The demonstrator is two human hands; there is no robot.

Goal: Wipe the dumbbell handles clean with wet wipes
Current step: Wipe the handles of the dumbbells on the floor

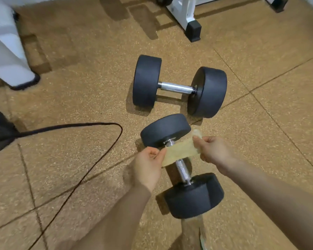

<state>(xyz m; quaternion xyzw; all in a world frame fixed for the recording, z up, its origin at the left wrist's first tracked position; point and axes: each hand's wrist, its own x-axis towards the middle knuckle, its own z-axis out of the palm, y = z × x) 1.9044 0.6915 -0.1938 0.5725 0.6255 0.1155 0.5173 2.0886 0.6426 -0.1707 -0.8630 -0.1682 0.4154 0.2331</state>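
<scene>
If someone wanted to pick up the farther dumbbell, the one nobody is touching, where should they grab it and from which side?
The far dumbbell is probably best taken by its chrome handle, at the middle, from above. Its black heads hold it off the floor, leaving room for fingers to curl under; the heads look too wide to grasp.
</scene>
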